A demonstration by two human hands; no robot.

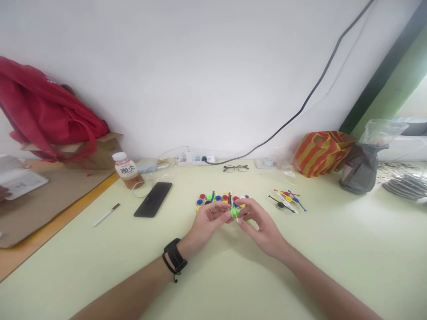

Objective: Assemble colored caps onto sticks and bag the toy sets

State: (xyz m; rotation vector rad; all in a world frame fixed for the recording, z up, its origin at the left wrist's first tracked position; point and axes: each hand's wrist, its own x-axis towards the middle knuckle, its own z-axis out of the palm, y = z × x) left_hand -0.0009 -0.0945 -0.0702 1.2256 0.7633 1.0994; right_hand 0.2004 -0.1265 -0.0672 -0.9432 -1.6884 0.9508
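In front of me a small bright green plastic spinner piece (pixel 235 213), with a round hub and a thin arm, is raised above the table. My left hand (pixel 213 217) pinches it between thumb and fingers; a black watch (pixel 175 256) is on that wrist. From the other side my right hand (pixel 258 223) has its thumb and fingertips closed about the same piece. Just behind the hands lie several small round discs, among them a red disc (pixel 202 196) and a blue disc (pixel 199 202), partly hidden by the fingers. Spinner arrows (pixel 289 201) in several colours form a loose pile on the right.
A phone (pixel 153 199), a pen (pixel 106 215) and a drink bottle (pixel 128 170) are on the left. Eyeglasses (pixel 235 168) and a power strip (pixel 196 160) lie by the wall. A striped bag (pixel 322 153) stands at right. Another person's hand (pixel 4 194) shows far left.
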